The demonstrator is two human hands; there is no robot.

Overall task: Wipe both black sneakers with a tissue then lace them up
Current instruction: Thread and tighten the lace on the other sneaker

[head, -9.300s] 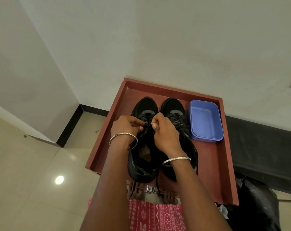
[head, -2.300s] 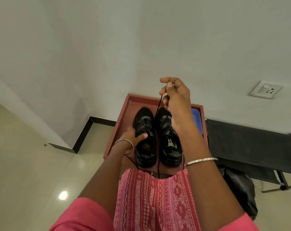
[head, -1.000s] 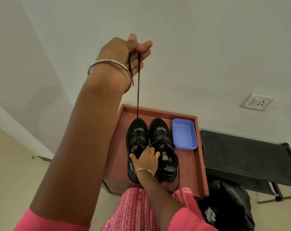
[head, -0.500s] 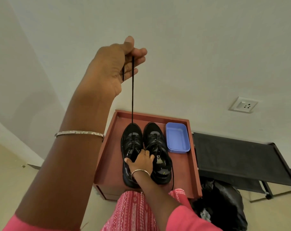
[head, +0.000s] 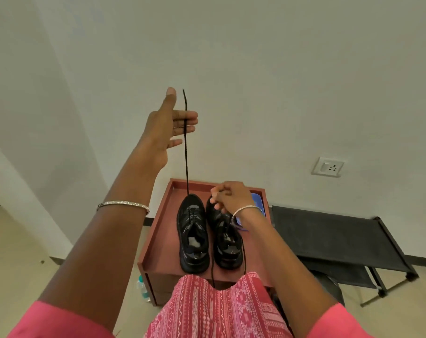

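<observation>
left hand (head: 167, 129) raised, fingers (head: 194, 116) straight — lace (head: 186, 152) upright

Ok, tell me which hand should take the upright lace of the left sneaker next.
Left, likely. The left hand is open with the lace crossing its fingers; the right hand is curled low over the other sneaker.

Sneakers (head: 193, 230) noted as black, with faintly glossy panels; lace (head: 185, 147) as matt cord. Tray (head: 158, 240) recorded as smooth, matt, reddish-brown; bangle (head: 123, 204) as shiny metal.
</observation>
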